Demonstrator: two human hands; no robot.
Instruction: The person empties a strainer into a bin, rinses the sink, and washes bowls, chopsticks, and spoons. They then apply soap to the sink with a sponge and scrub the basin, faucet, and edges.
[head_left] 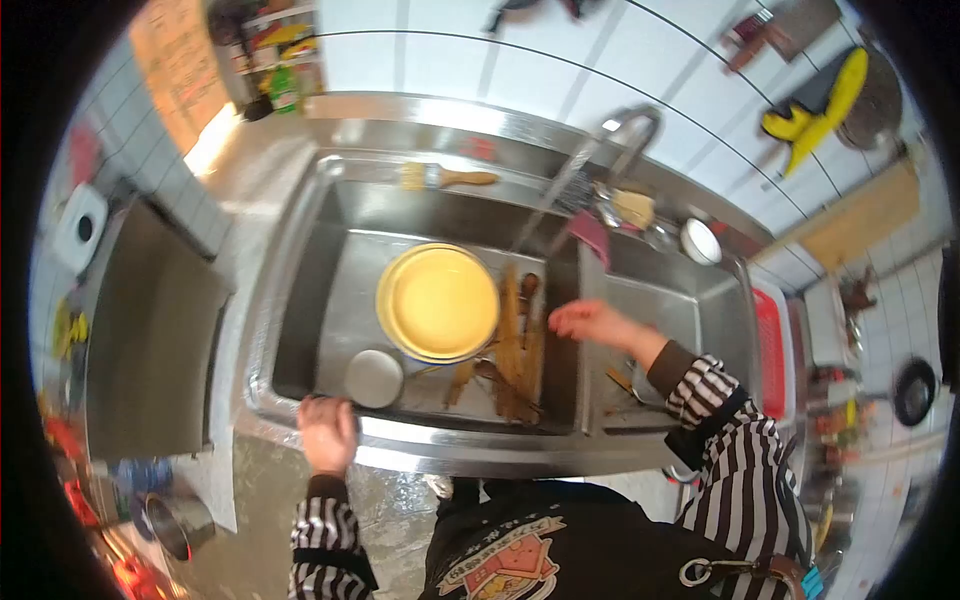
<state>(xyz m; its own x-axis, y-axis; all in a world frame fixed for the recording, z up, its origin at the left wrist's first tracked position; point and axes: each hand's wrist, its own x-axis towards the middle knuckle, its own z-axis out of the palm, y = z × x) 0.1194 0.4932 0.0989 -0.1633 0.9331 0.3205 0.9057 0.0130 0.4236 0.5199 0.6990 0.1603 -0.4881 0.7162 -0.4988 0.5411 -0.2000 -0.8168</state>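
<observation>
My left hand [328, 436] rests on the front rim of the steel sink [400, 432], fingers laid over the edge and nothing in them. Just inside that corner is a small whitish round dish [374, 379]. Over the divider between the basins hovers my right hand [592, 324], slightly blurred, its fingers loosely bent with no object visible in them. Below and left of it, wooden chopsticks and flat sticks [512, 375] lie in the left basin with a dark wooden spoon [528, 290]. Beside them sits a stack of yellow bowls [443, 303].
A wooden-handled brush [450, 177] lies on the back ledge. The faucet [600, 135] arches over the divider, where a pink cloth [590, 238] hangs. A sponge [634, 208] and white bowl [700, 241] sit at back right. A red basket [768, 350] stands right of the sink.
</observation>
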